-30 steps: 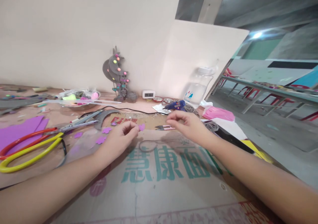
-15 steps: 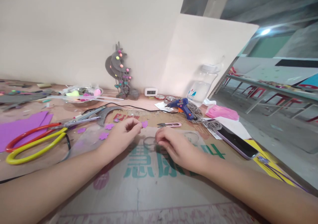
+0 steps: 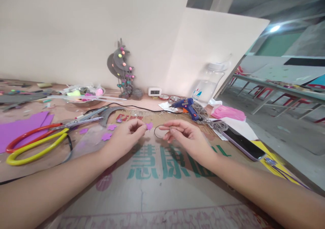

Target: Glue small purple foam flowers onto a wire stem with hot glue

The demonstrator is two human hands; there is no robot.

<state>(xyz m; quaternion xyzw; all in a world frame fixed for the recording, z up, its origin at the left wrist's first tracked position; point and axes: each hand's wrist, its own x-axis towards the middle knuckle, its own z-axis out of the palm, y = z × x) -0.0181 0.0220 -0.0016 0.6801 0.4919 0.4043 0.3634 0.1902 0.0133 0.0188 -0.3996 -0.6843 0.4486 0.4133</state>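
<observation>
Between the thumb and fingertips of my left hand point(image 3: 130, 134) is a small purple foam piece point(image 3: 149, 126); its full outline is partly hidden. My right hand point(image 3: 186, 137) pinches a thin grey cord point(image 3: 155, 133), which bends into a loop at the fingertips. The two hands face each other, a short gap apart, over a cardboard sheet point(image 3: 152, 195) with green printed characters. Left of my left hand lie flower-shaped purple pieces point(image 3: 106, 136). Red-and-yellow-handled scissors point(image 3: 38, 151) rest farther left, near purple sheets point(image 3: 20, 131).
A blue glue gun point(image 3: 188, 107) and tangled grey cord point(image 3: 201, 115) lie behind my right hand. A phone point(image 3: 242, 142) is at right, near a water bottle point(image 3: 208, 83). A decorated grey moon ornament point(image 3: 123, 70) stands by the wall, with a small clock point(image 3: 154, 91) beside it.
My right hand has lifted slightly and its fingers have spread somewhat, bringing the cord loop up close to the purple piece. The pink thread snips are now hidden behind my right hand.
</observation>
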